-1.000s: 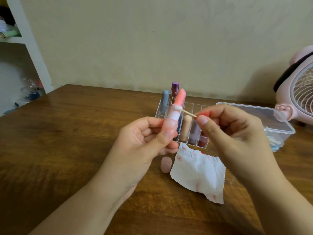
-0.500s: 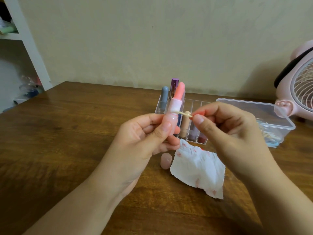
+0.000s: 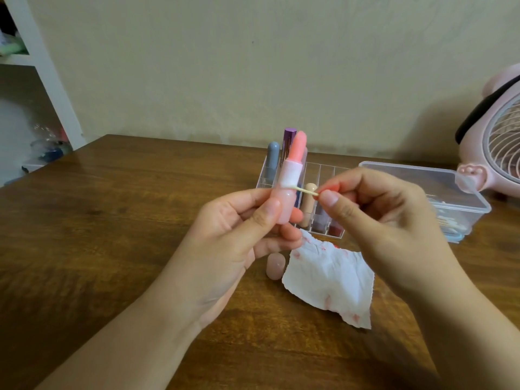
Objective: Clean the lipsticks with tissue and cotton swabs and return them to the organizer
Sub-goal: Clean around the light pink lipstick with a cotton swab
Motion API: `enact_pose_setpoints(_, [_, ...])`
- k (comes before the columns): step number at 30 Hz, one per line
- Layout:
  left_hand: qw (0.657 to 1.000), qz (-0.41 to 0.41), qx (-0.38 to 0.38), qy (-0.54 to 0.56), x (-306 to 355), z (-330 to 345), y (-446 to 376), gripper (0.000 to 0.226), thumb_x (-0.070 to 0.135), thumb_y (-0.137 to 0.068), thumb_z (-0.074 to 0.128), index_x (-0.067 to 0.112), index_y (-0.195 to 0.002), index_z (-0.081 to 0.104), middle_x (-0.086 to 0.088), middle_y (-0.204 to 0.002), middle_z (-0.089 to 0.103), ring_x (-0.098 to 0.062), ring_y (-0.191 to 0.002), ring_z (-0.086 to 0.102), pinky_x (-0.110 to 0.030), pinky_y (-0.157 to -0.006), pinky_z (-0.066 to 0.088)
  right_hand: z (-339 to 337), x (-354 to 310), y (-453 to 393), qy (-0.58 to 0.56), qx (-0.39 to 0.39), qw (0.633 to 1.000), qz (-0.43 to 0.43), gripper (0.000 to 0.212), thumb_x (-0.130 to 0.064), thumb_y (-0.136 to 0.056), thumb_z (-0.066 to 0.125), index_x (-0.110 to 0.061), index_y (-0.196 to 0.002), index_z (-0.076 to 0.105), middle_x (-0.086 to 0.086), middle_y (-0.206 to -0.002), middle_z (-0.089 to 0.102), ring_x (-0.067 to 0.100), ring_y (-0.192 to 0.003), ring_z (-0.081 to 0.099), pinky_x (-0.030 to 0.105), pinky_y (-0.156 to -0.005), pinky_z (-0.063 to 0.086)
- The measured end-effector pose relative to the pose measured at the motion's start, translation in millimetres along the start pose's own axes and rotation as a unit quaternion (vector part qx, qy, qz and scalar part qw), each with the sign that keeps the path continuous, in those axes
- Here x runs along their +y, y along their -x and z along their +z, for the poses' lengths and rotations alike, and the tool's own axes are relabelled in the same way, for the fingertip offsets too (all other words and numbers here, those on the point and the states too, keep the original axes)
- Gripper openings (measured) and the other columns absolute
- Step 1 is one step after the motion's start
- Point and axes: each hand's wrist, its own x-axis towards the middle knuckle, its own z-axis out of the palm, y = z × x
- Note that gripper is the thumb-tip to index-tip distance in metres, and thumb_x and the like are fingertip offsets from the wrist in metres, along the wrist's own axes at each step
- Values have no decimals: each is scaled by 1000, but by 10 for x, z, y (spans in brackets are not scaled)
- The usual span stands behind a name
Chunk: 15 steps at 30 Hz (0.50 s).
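Down the pink lipstick [image 3: 289, 178] the cotton swab [image 3: 302, 190] has slid: a second ago its tip touched just under the coral stick, and now it touches the seam lower down, where the pale collar meets the base. Both hands have otherwise kept their grip. The left hand [image 3: 225, 243] holds the lipstick upright, thumb across the front of the base and fingers curled behind it. The right hand [image 3: 377, 218] pinches the bare end of the one swab between thumb and forefinger, the other fingers curled in.

Behind the hands stands one clear organizer [image 3: 318, 175] on the counter [image 3: 112, 220]. Five lipsticks can be counted in it: a grey one [image 3: 273, 161] and a purple one [image 3: 289, 142] standing at the back, and along the front row a beige one [image 3: 309, 201], a mauve one [image 3: 322, 220] and a dark red one [image 3: 336, 229]; more may be hidden behind the hands. One pink cap [image 3: 275, 266] stands on the counter below the left hand, just beside one crumpled tissue [image 3: 329, 280] smeared with red marks. To the right sits one clear lidded box [image 3: 439, 187] with swabs inside; their number cannot be told. At the right edge is one pink fan [image 3: 501, 142], and at the far left one white shelf [image 3: 36, 52].
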Motion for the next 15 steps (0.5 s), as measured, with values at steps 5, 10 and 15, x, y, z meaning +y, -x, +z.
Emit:
enact_pose_setpoints(5, [998,19,26,-44,-5,2,-1,28,23,-67,67,10,-91,70,-6,-81,72,-14,-65,65,-23,-62,55,-21,-39,3,10,39,999,-14,8,-23,-84,62,-27,-81,67,15,-64,57,29,-59,55,33,-55,48])
enact_pose_setpoints(10, [996,34,51,-58,1,8,-4,29,20,-63,69,10,-90,65,-5,-78,72,-12,-61,66,-22,-57,54,1,-24,16,29,28,999,-11,6,-22,-83,62,-25,-79,67,14,-64,55,28,-58,54,36,-55,47])
enact_pose_setpoints(15, [998,26,44,-44,22,13,4,33,19,-64,69,10,-96,64,-7,-84,74,-15,-65,69,-20,-56,54,47,-4,23,32,-2,999,-10,6,-22,-82,62,-23,-78,66,4,-63,54,5,-55,49,15,-52,43])
